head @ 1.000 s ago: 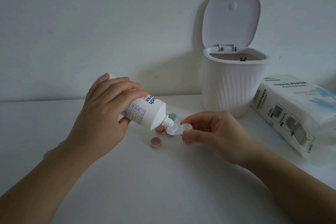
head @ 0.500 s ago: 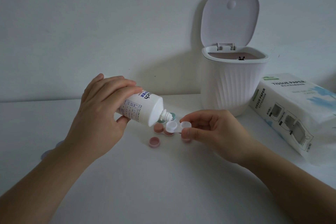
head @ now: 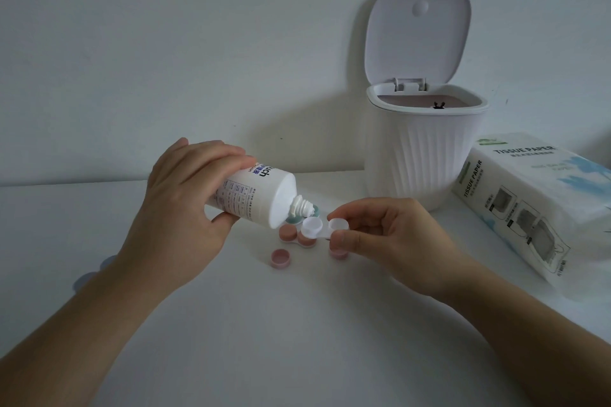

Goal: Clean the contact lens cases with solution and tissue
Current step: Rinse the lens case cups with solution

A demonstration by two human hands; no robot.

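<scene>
Change over the last second: the solution bottle (head: 256, 196) sits a little flatter than before, its nozzle now just over the left-hand well of the white lens case (head: 325, 228). The case itself has been brought slightly closer to the nozzle. No stream or drop is visible, so I cannot tell whether liquid is leaving. Judgement: dosing of the first well is beginning; wiping with tissue is not yet started.

Left hand (head: 185, 205), centre-left of frame: wrapped round the bottle body, fingers over the top, thumb beneath, bottle tipped with its nozzle pointing right and down.

Right hand (head: 383, 235), centre-right: pinches the right end of the white lens case between thumb and forefinger, holding it level above the tabletop (head: 297, 340), both wells open upward.

Below the nozzle, on the tabletop: a second lens case (head: 294, 236) with pinkish wells, a loose pink cap (head: 280, 258) in front of it, a greenish cap (head: 297, 218) partly hidden behind the nozzle.

Right of frame: a white bin (head: 426, 155), lid up; tissue paper pack (head: 535, 205) lying beside it, untouched.
</scene>
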